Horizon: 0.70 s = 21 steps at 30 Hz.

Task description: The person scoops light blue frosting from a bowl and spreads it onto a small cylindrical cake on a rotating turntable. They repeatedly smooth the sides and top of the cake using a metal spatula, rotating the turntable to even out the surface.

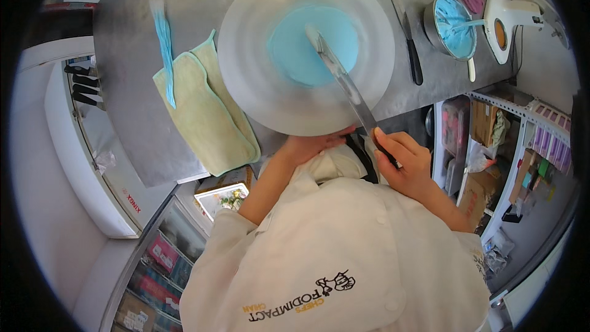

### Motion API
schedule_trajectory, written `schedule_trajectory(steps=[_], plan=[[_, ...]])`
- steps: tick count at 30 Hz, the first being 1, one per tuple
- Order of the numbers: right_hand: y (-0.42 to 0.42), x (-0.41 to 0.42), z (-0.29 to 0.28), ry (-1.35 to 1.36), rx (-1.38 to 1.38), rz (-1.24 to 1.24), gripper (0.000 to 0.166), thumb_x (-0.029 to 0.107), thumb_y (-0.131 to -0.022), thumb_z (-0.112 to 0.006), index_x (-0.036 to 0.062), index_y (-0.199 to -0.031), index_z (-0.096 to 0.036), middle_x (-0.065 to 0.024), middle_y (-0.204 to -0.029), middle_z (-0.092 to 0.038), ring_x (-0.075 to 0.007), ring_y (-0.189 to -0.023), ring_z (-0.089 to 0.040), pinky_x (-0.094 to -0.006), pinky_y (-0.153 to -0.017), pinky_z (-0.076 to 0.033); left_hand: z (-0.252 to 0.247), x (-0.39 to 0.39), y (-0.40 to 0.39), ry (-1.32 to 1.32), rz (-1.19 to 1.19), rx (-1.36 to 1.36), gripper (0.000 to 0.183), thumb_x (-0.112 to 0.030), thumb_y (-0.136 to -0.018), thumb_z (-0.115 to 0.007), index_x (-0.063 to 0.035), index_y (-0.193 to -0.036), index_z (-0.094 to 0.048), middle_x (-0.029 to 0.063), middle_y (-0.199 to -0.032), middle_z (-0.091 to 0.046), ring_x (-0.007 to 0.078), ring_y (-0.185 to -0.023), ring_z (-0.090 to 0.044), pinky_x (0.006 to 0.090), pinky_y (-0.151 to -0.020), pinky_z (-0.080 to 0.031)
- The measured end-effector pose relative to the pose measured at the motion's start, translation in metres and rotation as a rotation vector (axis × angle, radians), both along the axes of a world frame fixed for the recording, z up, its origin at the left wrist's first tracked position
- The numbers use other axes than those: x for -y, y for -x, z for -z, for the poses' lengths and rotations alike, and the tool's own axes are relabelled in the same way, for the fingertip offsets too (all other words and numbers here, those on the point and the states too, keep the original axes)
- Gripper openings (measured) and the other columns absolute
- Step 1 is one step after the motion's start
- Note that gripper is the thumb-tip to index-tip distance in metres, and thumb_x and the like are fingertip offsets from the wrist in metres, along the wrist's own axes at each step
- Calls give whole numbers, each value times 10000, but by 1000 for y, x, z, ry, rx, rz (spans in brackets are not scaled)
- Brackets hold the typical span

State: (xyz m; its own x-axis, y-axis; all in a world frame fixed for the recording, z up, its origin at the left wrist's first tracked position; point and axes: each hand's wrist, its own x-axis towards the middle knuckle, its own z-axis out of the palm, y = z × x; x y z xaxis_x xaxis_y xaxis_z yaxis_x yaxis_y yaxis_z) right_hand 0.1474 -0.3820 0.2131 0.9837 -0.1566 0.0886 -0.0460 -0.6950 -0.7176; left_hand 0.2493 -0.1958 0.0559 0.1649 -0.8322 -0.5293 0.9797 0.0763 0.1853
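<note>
A round cake with smooth light-blue frosting (315, 46) sits on a wide, pale cake turntable (249, 69). My right hand (405, 163) is closed round the dark handle of a long icing spatula (348, 85); its blade reaches over the turntable, the tip over the blue top. Whether the blade touches the frosting I cannot tell. At the turntable's near edge is my left hand (318, 145), its fingers spread along the rim and partly hidden beneath it. A second spatula with a black handle (413, 57) lies to the right of the turntable.
On the steel table (129, 101) lie a folded pale-green cloth (207, 115) and a clear bag streaked with blue frosting (163, 46). At the right stand a metal bowl of blue frosting (451, 27) and a white appliance (500, 23). Shelves (521, 138) are below right.
</note>
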Motion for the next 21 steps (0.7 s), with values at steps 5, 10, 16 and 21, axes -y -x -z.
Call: schedule_trajectory(steps=[5, 10, 16, 21], plan=[[-4, 0, 1, -3, 21, -3, 403, -35, -718, -687, -7, -1116, -630, -96, -850, -627, -181, -608, -605, -263, -531, -497, 21, -19, -8, -370, 398, 1396, 533, -452, -941, -405, -103, -1342, -428, 51, -1324, -496, 242, -1207, -463, 366, -1028, -353], [1, -3, 2, 4, 18, -18, 411, -31, -715, -688, -2, -1121, -628, -91, -852, -630, -177, -618, -613, -260, -534, -499, 35, -27, 2, -188, -78, 866, 502, -410, -947, -397, -88, -1330, -442, 69, -1342, -485, 264, -1254, -418, 389, -1057, -324], [6, -5, 6, 6, 34, -10, 410, -26, -713, -687, 1, -1119, -629, -93, -845, -622, -182, -619, -614, -266, -534, -497, 47, -38, -2, -125, -184, 519, 558, -469, -921, -414, -103, -1341, -435, 71, -1379, -459, 269, -1290, -390, 422, -1086, -286], [7, -5, 8, -15, 38, -7, 411, -27, -711, -688, -5, -1117, -628, -93, -838, -617, -188, -622, -614, -266, -536, -495, 37, -36, -7, 347, -524, -295, 550, -472, -919, -416, -107, -1329, -453, 65, -1361, -480, 266, -1269, -416, 421, -1073, -309]])
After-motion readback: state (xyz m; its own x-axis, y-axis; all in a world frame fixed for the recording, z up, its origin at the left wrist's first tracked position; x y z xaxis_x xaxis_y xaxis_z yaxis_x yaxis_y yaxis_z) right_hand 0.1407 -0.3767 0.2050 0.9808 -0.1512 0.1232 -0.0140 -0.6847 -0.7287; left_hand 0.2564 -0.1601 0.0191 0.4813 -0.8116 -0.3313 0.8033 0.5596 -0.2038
